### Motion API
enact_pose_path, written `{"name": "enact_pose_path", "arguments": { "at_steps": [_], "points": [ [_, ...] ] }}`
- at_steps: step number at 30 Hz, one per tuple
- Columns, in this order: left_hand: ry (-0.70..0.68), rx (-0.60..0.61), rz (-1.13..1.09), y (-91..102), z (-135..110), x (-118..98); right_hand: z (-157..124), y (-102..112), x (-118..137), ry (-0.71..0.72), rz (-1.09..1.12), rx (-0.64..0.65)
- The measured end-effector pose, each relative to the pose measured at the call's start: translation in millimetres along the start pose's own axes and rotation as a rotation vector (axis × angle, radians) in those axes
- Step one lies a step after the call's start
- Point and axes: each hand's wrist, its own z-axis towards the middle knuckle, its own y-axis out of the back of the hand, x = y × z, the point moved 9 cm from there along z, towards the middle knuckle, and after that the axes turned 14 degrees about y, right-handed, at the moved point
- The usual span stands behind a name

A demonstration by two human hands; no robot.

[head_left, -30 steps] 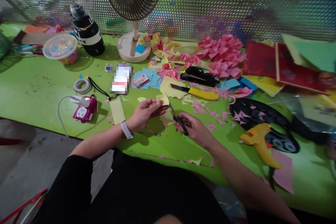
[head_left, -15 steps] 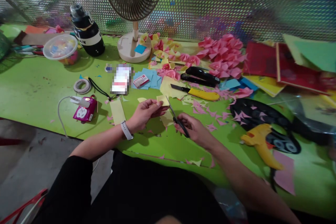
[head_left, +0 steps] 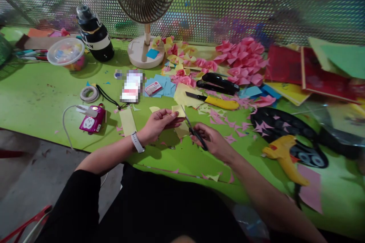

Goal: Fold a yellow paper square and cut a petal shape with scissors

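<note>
My left hand [head_left: 159, 123] pinches a small piece of yellow paper [head_left: 178, 111] just above the green table [head_left: 40, 98]. My right hand [head_left: 212, 140] grips black scissors [head_left: 194, 131], whose blades point up and left and meet the paper's right edge. Both hands are closed. A white watch sits on my left wrist. More yellow paper [head_left: 182, 130] lies on the table under the blades.
A fan [head_left: 144, 15], black bottle [head_left: 95, 34], lidded tub [head_left: 66, 52], tape roll [head_left: 89, 93], pink charger [head_left: 92, 119], yellow paper strip [head_left: 127, 120], yellow knife [head_left: 215, 101], black stapler [head_left: 218, 82], yellow glue gun [head_left: 285, 157], pink paper flowers [head_left: 245, 60] and paper scraps crowd the table.
The scissors and my right hand have edged slightly right and down along the yellow paper. My left hand holds steady.
</note>
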Motion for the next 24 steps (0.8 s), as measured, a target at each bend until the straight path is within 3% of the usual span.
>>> {"name": "enact_pose_path", "arguments": {
  "at_steps": [14,24],
  "points": [
    [-0.018,-0.008,-0.007,2.7,2.0,-1.6,-1.6,4.2,-1.8,-0.028,0.009,-0.048],
    [-0.017,0.000,0.031,2.4,2.8,0.6,-0.4,0.7,-1.6,-0.018,-0.002,-0.001]
  ]
}}
